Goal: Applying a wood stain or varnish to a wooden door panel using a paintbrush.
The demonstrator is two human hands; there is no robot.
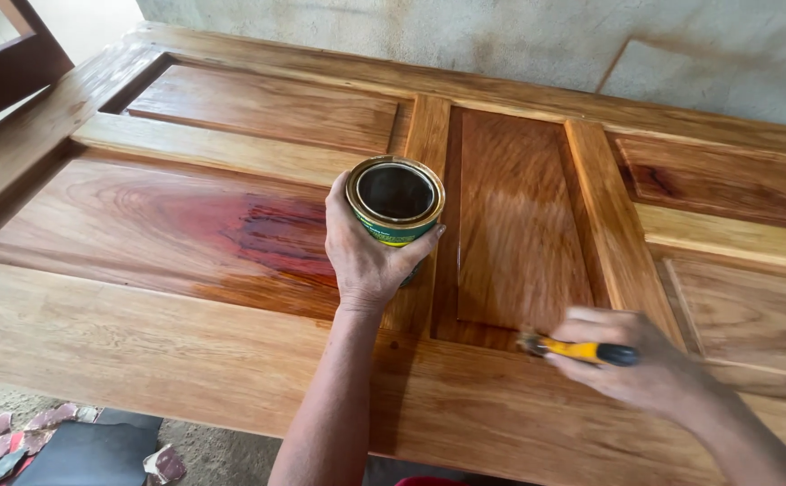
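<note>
Here, one tin (396,202), one brush (582,349).

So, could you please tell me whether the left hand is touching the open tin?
Touching. The head view shows the left hand wrapped round the open tin, its fingers pressed against the green side, above the wooden door.

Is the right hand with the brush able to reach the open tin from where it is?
Probably yes: the tin sits open-topped in the left hand, and only bare door lies between it and the right hand.
</note>
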